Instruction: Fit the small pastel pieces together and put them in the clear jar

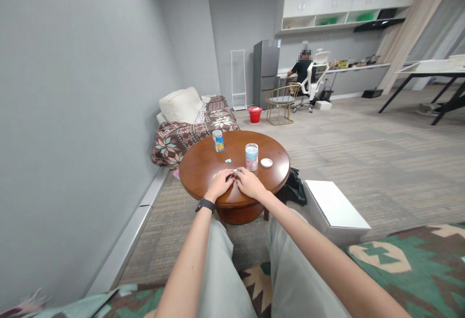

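Both hands meet over the near part of a round brown table (pixel 198 163). My left hand (pixel 220 184), with a dark watch at the wrist, has its fingers curled round something small that I cannot make out. My right hand (pixel 248 182) is closed on the same spot, fingertips nearly touching the left ones. Just beyond them lie a few small light-blue pieces (pixel 228 160). A clear jar with a pink and blue picture (pixel 252 157) stands open beside the right hand, its round white lid (pixel 266 162) to the right. Farther back is a blue can (pixel 218 141).
A patterned sofa (pixel 181 143) with a cream cushion (pixel 180 105) is behind the table at the left. A white box (pixel 336 204) and a black bag (pixel 296 187) are on the floor at the right. Farther off, a person (pixel 302 70) sits near a fridge (pixel 267 68).
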A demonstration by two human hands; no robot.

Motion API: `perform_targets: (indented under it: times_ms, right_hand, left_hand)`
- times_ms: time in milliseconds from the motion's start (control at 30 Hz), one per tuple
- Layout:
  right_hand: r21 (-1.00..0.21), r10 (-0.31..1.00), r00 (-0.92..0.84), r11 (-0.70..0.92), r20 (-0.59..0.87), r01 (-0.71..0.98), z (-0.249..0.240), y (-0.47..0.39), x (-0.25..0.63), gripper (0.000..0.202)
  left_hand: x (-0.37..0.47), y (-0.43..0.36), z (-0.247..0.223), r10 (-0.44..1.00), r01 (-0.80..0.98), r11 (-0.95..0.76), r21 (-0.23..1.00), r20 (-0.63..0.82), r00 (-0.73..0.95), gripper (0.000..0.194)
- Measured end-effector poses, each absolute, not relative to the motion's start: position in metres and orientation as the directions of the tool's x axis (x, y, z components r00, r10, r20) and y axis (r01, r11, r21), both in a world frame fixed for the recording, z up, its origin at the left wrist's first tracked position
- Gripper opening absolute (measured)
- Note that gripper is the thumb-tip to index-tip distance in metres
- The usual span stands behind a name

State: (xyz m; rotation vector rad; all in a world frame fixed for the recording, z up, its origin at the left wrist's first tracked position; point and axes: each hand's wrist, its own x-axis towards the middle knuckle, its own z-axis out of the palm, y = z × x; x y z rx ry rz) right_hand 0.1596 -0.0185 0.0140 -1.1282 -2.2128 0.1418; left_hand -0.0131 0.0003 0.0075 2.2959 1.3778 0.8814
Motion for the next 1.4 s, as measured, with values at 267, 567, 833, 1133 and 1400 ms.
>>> perform_targets:
  times_ms: [267, 567, 833, 1133, 1400]
  right_hand:
    - [-0.376, 0.78, -0.421, 0.604, 0.464, 0.703, -0.003, -0.01, 0.162, 0.028]
    - [-0.555, 0.78, -0.368, 0.621, 0.506, 0.553, -0.009, -0.006, 0.168, 0.015]
    - [-0.457, 0.779, -0.39, 0.612, 0.491, 0.645, -0.006, -0.01, 0.167, 0.021]
    - [-0.323, 0.713, -0.486, 0.679, 0.505, 0.659, 0.003, -0.018, 0.163, 0.02]
    - [-0.335, 0.698, -0.507, 0.7, 0.506, 0.63, 0.003, -0.017, 0.163, 0.013]
  left_hand:
    - [-0.017, 0.0, 0.009, 0.87, 0.658, -0.49, 0.572, 0.374, 0.322, 0.018]
    - [-0.019, -0.002, 0.007, 0.899, 0.546, -0.438, 0.714, 0.328, 0.291, 0.017]
    - [-0.022, -0.001, 0.005, 0.934, 0.401, -0.354, 0.845, 0.304, 0.185, 0.026]
    - [-0.022, -0.002, 0.003, 0.943, 0.252, -0.303, 0.919, 0.251, 0.219, 0.043]
    - [-0.02, -0.003, 0.003, 0.93, 0.314, -0.325, 0.892, 0.241, 0.277, 0.047]
